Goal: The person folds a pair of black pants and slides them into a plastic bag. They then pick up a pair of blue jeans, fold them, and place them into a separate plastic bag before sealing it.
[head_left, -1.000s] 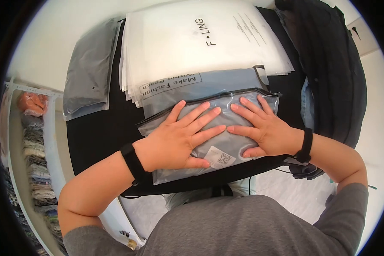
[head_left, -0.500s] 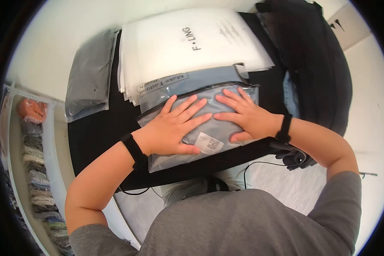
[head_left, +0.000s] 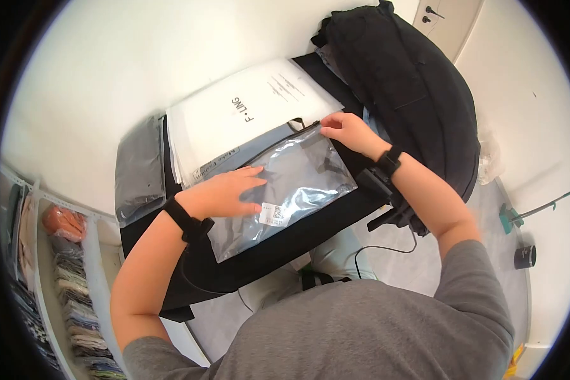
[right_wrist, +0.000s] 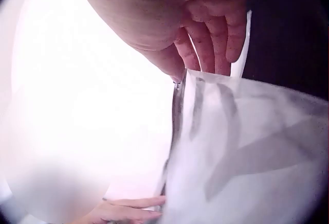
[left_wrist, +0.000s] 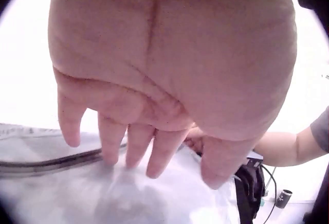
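A clear zip bag [head_left: 310,180] with a dark seal strip [head_left: 272,149] along its far edge lies on the black table. Near its front edge is a white QR label [head_left: 275,215]. My right hand [head_left: 356,134] pinches the far right corner of the bag at the end of the strip, thumb against fingers, as the right wrist view shows. Over the bag's left part, my left hand [head_left: 225,193] is spread with straight fingers [left_wrist: 139,149]. Beyond the strip, a blue-grey packed piece printed "Make Fashion" [head_left: 225,159] shows partly.
Behind lies a stack of white "F·LING" bags [head_left: 234,111]. A dark packed bag [head_left: 139,174] lies at the table's left end. On the right a bulky black garment pile [head_left: 399,88] borders the work. Shelves of folded clothes [head_left: 76,285] stand at left; a cable [head_left: 386,248] hangs below.
Both hands were spread flat on the bag; the right has moved to the far right corner and pinches it. The left stays spread over the left side. The head view has turned right.
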